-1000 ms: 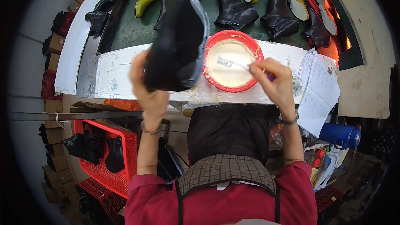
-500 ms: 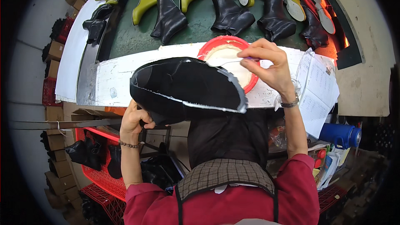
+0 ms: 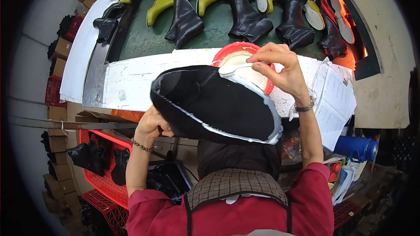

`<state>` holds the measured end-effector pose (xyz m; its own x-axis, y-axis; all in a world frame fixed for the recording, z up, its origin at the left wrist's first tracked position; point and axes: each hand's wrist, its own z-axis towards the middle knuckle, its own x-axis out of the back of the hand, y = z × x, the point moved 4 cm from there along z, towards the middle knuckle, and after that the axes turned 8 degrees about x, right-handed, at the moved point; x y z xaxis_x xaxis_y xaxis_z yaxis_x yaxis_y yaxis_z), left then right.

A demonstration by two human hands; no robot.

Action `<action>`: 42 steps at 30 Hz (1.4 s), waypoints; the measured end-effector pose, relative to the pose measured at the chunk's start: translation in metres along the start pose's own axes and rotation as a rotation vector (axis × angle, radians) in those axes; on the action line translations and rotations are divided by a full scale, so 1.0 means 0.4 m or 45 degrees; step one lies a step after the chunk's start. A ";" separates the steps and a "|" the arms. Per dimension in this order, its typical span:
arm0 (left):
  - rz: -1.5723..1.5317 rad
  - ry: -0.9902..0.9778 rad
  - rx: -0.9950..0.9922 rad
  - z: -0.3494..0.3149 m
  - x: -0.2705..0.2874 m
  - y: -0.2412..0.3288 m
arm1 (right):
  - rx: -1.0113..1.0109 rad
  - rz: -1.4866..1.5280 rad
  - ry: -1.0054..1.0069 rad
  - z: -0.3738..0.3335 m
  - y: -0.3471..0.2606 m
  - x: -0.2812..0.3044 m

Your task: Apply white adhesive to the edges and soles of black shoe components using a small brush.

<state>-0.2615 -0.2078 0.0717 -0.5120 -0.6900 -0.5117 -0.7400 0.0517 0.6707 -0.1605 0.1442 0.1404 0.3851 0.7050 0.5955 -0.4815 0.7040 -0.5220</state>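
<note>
Brush now stands farther left along the far edge of the black upper than half a second ago, its head at about the middle of that edge rather than toward the right end. Left hand grips the left end of the upper, fingers curled beneath it, so that the upper extends to the right of this hand with its open underside uppermost. Right hand pinches the thin white handle between thumb and fingers; the head points left and appears to touch the upper. A white coat runs from the head along the edge to the right end, below the right hand. Just beyond and left of the right hand is the red bowl of white paste, partly hidden by the upper. Beyond both hands, black boots and yellow-green boots lie on a green surface. To the right hand's right are papers; below the left hand, to its left, a red crate.
</note>
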 end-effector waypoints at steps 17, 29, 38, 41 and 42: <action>0.119 0.419 -0.037 -0.021 0.013 -0.012 | -0.144 0.212 0.232 0.035 0.100 -0.031; 0.763 1.366 -1.339 0.249 0.492 0.450 | -0.919 0.385 0.724 -0.429 0.289 -0.103; 1.431 1.683 -0.637 0.407 0.544 0.407 | -0.974 0.245 0.638 -0.409 0.275 -0.108; 1.388 1.518 -1.131 0.264 0.411 0.360 | -0.965 0.228 0.638 -0.407 0.268 -0.108; 1.358 1.410 -1.341 0.189 0.374 0.324 | -0.964 0.223 0.653 -0.407 0.267 -0.107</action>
<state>-0.4671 -0.2499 0.0417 0.2822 -0.7905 0.5436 0.4237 0.6110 0.6687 -0.1003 0.2033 -0.0404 0.7433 0.6310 0.2223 0.0070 0.3249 -0.9457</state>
